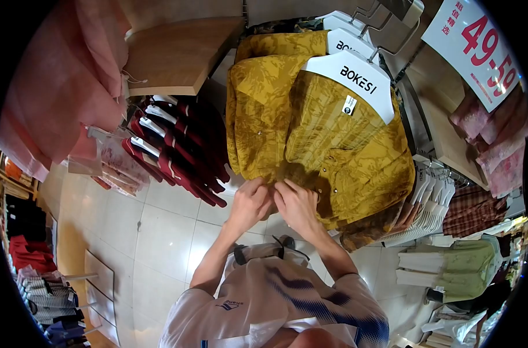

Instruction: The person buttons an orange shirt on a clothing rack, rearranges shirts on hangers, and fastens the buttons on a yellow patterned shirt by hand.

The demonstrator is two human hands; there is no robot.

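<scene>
A mustard-yellow patterned shirt hangs on a white hanger lettered BOKESI, its front partly open and a small label at the inside neck. My left hand is closed at the shirt's front edge, low down. Close beside it, my right hand pinches the cloth of the same front. The two hands almost touch, and the fingertips partly hide the bit of cloth between them. Small round buttons show on the panel to the right of my hands.
Behind hangs another yellow shirt. Dark red garments hang at left under a wooden shelf. A price sign is at upper right. Striped and plaid clothes hang at right, above a tiled floor.
</scene>
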